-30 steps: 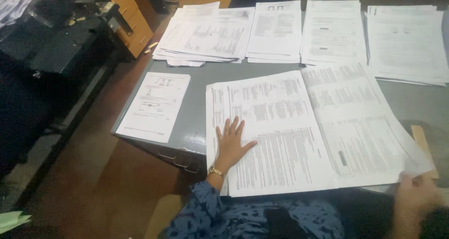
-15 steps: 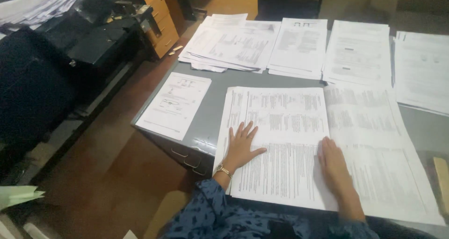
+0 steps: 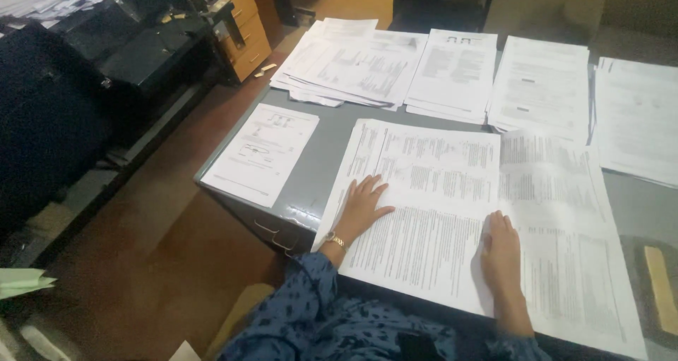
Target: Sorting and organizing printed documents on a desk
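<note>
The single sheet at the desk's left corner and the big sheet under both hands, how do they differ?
The single sheet is small, mostly blank with a few diagrams; the big sheet is much larger and packed with dense text. The single sheet lies alone and untouched; the big sheet has the left hand and right hand flat on it and overhangs the desk edge. Both are white paper lying flat.

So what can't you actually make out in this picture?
Head view only:
- Print on the large sheet under the left hand and right hand: too small and blurred.
- Rightmost paper stack: cut off by the frame edge.
- Wooden strip: its purpose is unclear.
- Dark shelves at left: contents in shadow.
</note>
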